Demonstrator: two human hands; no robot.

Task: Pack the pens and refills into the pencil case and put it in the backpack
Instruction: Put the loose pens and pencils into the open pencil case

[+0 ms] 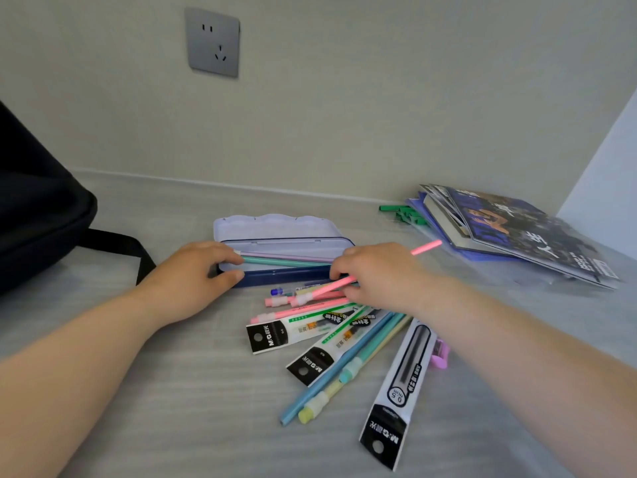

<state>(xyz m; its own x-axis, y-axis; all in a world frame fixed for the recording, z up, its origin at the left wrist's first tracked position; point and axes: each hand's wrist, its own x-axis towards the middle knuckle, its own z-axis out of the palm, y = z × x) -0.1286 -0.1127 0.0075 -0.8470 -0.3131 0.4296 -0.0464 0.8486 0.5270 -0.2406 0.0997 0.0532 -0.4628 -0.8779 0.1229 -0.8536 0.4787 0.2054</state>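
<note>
An open dark-blue pencil case point(286, 276) with a pale lilac lid point(275, 225) lies mid-table; a green pen and a lilac pen point(286, 259) rest inside. My left hand point(193, 274) grips the case's left end. My right hand point(375, 274) holds a pink pen point(425, 247) slanted over the case's right end. In front lie more pink pens point(275, 301), blue, teal and yellow pens point(344, 374), and three refill packs point(296, 331) point(327, 353) point(396, 398). The black backpack point(38, 208) sits at the far left.
A stack of books and a magazine point(510, 229) lies at the back right, with green clips point(403, 213) beside it. A lilac item point(441, 357) peeks out under my right forearm. A wall socket point(213, 43) is on the wall behind.
</note>
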